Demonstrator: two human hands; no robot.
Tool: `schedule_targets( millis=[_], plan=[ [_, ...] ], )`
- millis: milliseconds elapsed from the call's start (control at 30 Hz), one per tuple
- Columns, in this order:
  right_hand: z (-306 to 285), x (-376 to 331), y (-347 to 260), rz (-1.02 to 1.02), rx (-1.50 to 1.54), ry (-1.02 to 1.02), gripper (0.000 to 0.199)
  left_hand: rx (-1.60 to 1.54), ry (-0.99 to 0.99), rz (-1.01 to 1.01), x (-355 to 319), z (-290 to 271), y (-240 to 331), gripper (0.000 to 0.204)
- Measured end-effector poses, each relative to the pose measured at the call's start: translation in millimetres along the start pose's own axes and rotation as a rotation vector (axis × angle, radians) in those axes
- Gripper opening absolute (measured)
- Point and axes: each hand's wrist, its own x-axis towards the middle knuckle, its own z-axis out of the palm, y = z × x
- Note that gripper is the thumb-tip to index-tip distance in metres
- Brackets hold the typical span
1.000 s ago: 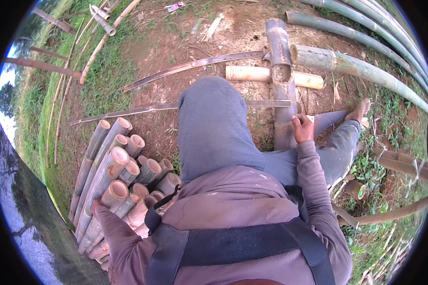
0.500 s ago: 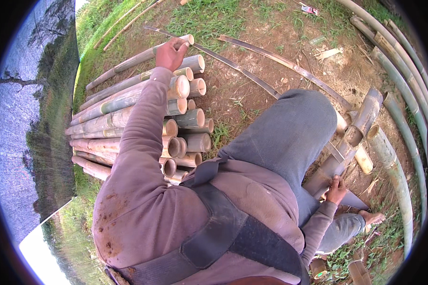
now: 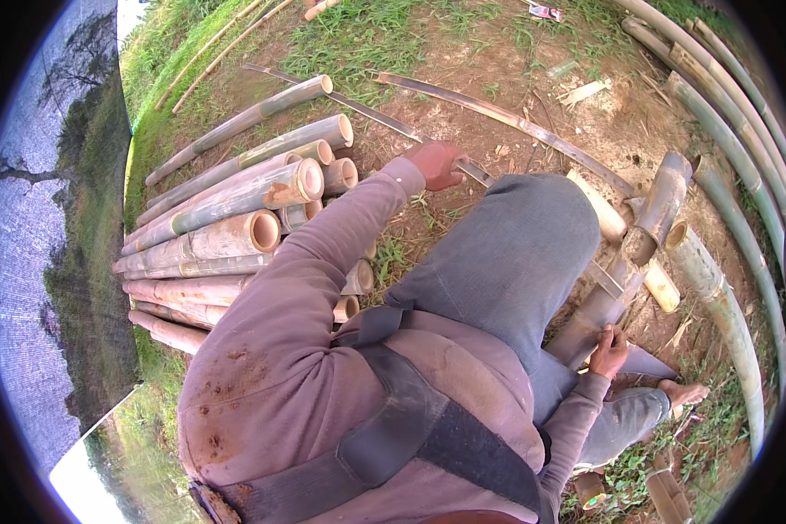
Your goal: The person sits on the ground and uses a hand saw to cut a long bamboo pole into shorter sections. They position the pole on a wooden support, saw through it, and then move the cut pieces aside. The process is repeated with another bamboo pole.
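Observation:
A long thin bamboo strip crosses the ground and passes under my bent knee. My left hand is at this strip just before the knee, its fingers curled; the fingertips are hidden. At the lower right my right hand is closed beside a thick bamboo pole. A flat grey tapering blade, seemingly a hand saw, extends from that hand toward a bare foot. Farther up, the pole has a notched opening. A flat strip end lies across it, beside my leg.
Stacked bamboo poles lie at the left, cut ends toward me. Longer poles curve along the right, with another cut pole nearer. A second strip and pale wood chips lie on the dirt.
My left hand has left the far bamboo pole's end and moved right and nearer, to the thin strip by my knee. My right hand stays at almost the same place.

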Motion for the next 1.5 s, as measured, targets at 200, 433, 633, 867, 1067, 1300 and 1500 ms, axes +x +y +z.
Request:
schedule_targets(
  millis=[200, 433, 633, 867, 1067, 1300, 1500],
  plan=[
    [60, 8, -125, -0.631, -0.539, 0.034, 0.046, 0.186, -0.005, 0.026, 58, 73, -1, 0.068],
    [137, 100, -92, -0.552, -0.612, -0.255, 0.040, 0.376, -0.188, 0.136, 117, 106, -33, 0.064],
    [110, 100, -143, -0.705, -0.614, -0.178, 0.031, 0.236, 0.033, 0.168, 93, 54, -37, 0.031],
    [60, 97, -155, -0.960, -0.716, 0.058, 0.038, 0.221, 0.538, 0.384, 47, 62, -13, 0.020],
    [19, 107, -127, -0.767, -0.815, 0.191, 0.034, 0.173, 0.792, 0.547, 76, 76, 32, 0.015],
    [18, 95, -141, -0.617, -0.789, 0.168, 0.029, -0.011, 0.518, 0.485, 102, 40, 50, 0.030],
    [27, 71, -116, -0.560, -0.616, 0.051, 0.042, -0.019, 0.436, 0.545, 107, 76, 39, 0.037]
  ],
)
